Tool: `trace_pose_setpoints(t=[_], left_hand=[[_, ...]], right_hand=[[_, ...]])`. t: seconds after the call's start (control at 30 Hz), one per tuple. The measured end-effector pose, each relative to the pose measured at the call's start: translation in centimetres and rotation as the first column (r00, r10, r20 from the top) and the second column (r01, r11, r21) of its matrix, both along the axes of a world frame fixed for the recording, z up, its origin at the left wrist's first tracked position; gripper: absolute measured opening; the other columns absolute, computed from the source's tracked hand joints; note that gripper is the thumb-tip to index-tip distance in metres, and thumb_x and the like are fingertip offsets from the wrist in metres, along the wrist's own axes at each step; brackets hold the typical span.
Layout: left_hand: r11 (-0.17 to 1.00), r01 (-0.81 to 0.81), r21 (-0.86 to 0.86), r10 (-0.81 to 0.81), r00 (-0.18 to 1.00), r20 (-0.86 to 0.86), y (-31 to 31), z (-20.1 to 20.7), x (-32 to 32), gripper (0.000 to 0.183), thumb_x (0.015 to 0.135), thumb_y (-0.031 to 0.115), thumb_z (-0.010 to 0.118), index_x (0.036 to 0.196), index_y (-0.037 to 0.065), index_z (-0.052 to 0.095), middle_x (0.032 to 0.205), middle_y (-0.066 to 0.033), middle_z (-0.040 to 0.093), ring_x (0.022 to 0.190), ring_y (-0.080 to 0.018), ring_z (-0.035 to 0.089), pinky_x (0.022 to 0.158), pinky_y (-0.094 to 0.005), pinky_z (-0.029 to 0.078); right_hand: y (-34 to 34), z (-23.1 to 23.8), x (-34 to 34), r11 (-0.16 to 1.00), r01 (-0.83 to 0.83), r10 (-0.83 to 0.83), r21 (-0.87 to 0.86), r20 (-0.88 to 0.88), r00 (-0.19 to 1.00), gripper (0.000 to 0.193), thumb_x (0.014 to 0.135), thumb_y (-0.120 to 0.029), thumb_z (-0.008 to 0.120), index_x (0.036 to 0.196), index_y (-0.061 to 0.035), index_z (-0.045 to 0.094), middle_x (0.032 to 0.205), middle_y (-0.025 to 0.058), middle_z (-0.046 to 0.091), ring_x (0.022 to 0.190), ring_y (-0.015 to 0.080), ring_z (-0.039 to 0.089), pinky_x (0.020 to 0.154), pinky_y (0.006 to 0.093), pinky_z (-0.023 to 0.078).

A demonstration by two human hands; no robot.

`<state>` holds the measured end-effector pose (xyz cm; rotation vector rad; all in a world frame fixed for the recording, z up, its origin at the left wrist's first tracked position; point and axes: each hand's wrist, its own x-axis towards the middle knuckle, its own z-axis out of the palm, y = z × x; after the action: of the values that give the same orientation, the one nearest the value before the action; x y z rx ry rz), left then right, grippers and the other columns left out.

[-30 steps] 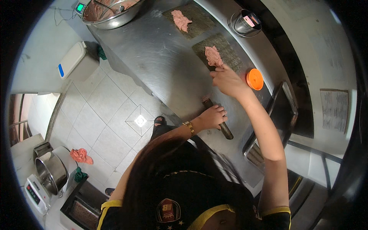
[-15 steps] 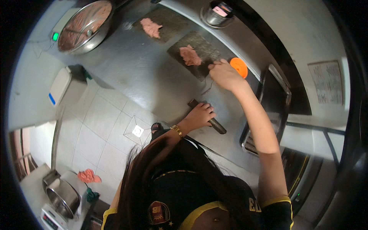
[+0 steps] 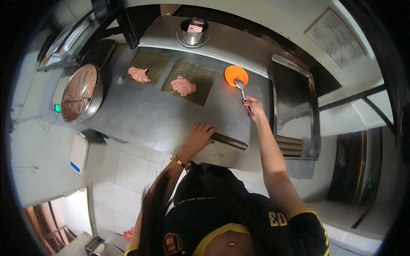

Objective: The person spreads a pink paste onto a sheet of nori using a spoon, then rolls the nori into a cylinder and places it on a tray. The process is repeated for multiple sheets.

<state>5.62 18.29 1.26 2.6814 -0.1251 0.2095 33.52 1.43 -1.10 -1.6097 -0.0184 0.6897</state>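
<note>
In my right hand is a metal spoon, held by the handle, its bowl end in a shallow orange bowl. My left hand has its fingers curled over the left end of a dark seaweed roll, which lies near the table's front edge. Beyond it are two flat seaweed sheets on the steel table. The closer sheet bears a patch of pink minced paste; the farther sheet carries a smaller pink lump.
A large steel mixing bowl smeared with pink paste stands at the left end of the steel table. To the right, a metal tray holds several finished dark rolls. A small steel pot sits on the back ledge.
My right hand has gone from the closer sheet's edge to the orange bowl, where the spoon now shows. The left hand has shifted to the roll's left end. The view has turned.
</note>
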Motion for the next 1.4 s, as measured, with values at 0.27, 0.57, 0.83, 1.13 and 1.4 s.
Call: trace_pose_setpoints(t=[0.27,0.57,0.83,1.13,1.4], left_hand=[[0.999,0.036,0.021,-0.033,0.990,-0.139,2.4,1.4,0.1,0.041,0.079,0.025,0.070,0.116,0.009,0.060,0.115,-0.0101,0.060,0.105,-0.0327,0.058,0.091,-0.0429,0.045],[0.989,0.132,0.067,-0.128,0.990,-0.061,2.7,1.7,1.5,0.033,0.076,0.022,0.072,0.106,0.008,0.065,0.108,-0.0082,0.063,0.104,-0.0290,0.058,0.094,-0.0400,0.044],[0.984,0.175,0.043,-0.167,0.975,-0.147,3.0,3.1,1.8,0.029,0.078,0.022,0.070,0.104,0.009,0.066,0.101,-0.0094,0.063,0.102,-0.0309,0.059,0.091,-0.0422,0.046],[0.940,0.262,0.220,-0.267,0.964,-0.005,1.4,3.0,2.0,0.043,0.078,0.026,0.071,0.117,0.011,0.061,0.113,-0.0064,0.061,0.107,-0.0267,0.058,0.091,-0.0399,0.046],[0.928,0.290,0.234,-0.294,0.956,-0.016,2.1,0.6,1.6,0.044,0.082,0.028,0.067,0.123,0.010,0.059,0.115,-0.0062,0.060,0.107,-0.0244,0.057,0.090,-0.0372,0.047]], right_hand=[[1.2,4.1,-6.2,0.915,0.127,0.237,-0.382,0.765,0.599,0.039,0.080,-0.014,0.068,0.118,-0.0075,0.065,0.105,0.0193,0.067,0.091,0.0387,0.065,0.084,0.0442,0.050],[0.9,2.1,-20.6,0.710,-0.094,0.700,-0.698,0.685,0.200,0.028,0.084,-0.014,0.054,0.104,0.0041,0.061,0.106,0.0169,0.059,0.105,0.0349,0.056,0.089,0.0418,0.048],[-2.3,1.8,-21.1,0.714,-0.008,0.671,-0.700,0.682,0.292,0.030,0.083,-0.008,0.052,0.108,0.0042,0.061,0.109,0.0176,0.058,0.106,0.0331,0.056,0.092,0.0406,0.047],[-4.0,2.8,-21.7,0.699,0.161,0.684,-0.697,0.717,0.136,0.042,0.081,-0.009,0.054,0.120,0.0040,0.057,0.114,0.0154,0.057,0.108,0.0309,0.055,0.096,0.0400,0.045],[-5.8,1.0,-21.9,0.680,0.111,0.679,-0.725,0.680,0.276,0.046,0.082,-0.012,0.056,0.125,0.0040,0.053,0.116,0.0134,0.055,0.110,0.0294,0.053,0.097,0.0391,0.045]])
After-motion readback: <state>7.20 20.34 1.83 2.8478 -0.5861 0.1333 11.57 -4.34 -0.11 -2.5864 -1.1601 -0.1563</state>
